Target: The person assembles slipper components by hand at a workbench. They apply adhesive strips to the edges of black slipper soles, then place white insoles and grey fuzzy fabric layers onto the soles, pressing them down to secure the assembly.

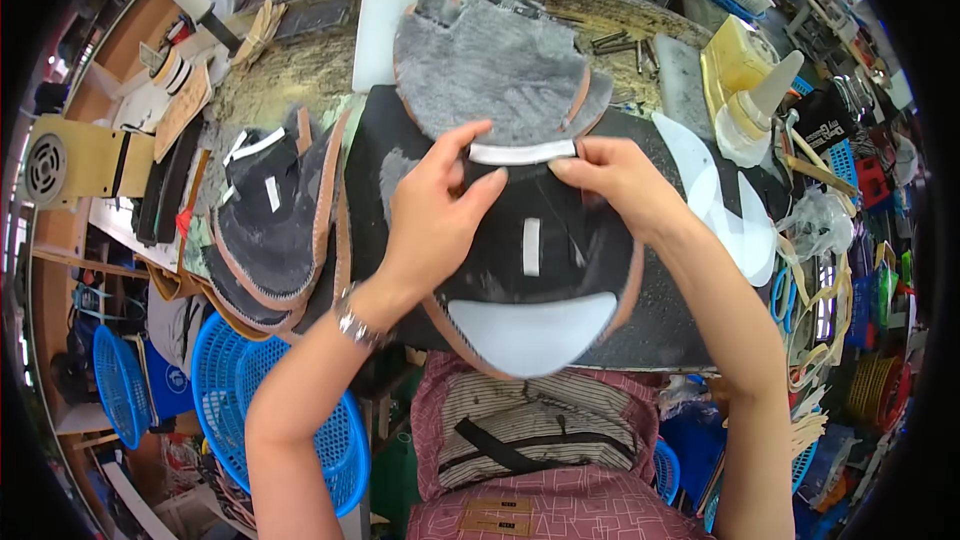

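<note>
A black shoe upper (490,260) with a stitched tan edge lies in front of me. It carries a small white patch (531,247) in its middle and a pale toe piece (540,332) at its near end. Along its far edge runs a white strip (524,153). My left hand (425,210) is closed around the strip's left end, forefinger beyond it and thumb on the near side. The right end is pinched between thumb and fingers of my right hand (625,180). Just beyond, grey furry upper pieces (490,60) lie stacked.
More black uppers (270,210) with white strips are piled at the left. Pale toe pieces (715,200) lie at the right, near a white squeeze bottle (750,110) and a yellowish container (738,55). Blue scissors (783,298) hang there. A blue basket (225,380) stands lower left.
</note>
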Demonstrator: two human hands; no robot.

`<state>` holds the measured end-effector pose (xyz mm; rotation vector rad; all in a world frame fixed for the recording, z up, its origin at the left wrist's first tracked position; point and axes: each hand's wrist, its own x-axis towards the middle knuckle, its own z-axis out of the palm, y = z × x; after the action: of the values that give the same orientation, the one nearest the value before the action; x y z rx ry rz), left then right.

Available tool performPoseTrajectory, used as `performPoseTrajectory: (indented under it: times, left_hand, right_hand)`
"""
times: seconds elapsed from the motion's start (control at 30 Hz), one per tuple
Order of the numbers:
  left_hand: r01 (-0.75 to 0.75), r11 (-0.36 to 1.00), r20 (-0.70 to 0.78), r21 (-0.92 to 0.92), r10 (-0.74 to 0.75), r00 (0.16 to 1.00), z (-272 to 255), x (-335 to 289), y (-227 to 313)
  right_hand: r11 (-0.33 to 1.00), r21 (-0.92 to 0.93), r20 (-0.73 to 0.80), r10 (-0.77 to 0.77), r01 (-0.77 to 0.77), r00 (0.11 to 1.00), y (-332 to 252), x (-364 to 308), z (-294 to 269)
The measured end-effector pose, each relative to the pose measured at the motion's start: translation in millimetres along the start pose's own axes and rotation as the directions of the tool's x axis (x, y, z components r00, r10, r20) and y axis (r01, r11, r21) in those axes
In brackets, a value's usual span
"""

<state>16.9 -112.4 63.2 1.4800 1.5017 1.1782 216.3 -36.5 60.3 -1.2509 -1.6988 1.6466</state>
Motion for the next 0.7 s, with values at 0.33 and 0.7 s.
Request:
performPoseTrajectory:
  times: [0.33,0.7]
  left_hand:
    - [-0.522,0.851,-0.058,0.06,0.525,0.849,10.2,-85.4,42.0]
    - [-0.419,0.901,0.143,-0.108,0.432,0.891,14.6,-99.2,52.5]
  right_hand:
    - [0.976,0.216,0.239,-0.015,-0.038,0.971,-14.2,-108.7,-6.5]
    - [0.862,0.383,-0.342,-0.202,0.333,0.918,23.7,-131.7,34.3]
